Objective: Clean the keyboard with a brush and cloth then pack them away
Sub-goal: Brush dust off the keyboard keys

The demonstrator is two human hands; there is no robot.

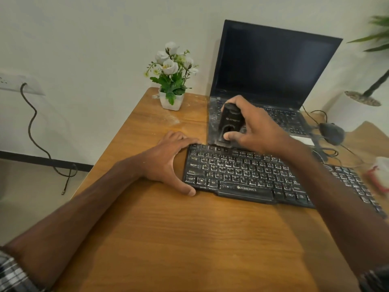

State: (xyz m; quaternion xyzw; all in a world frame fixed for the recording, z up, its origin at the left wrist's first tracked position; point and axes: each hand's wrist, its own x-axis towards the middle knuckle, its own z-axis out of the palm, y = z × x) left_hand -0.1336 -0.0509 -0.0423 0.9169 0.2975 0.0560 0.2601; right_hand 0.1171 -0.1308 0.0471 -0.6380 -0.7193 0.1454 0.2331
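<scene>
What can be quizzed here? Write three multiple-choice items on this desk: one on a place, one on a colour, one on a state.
1. Where does the flower pot stand? A on a chair; B on the table, left of the laptop; C on the floor.
2. What colour is the keyboard? A white; B red; C black.
3. What is the right hand doing? A gripping a black object; B lying flat on the table; C hanging empty.
Key: B, the pot sits at the table's far edge beside the laptop; C, its keys and frame are black; A, its fingers curl round the object.
</scene>
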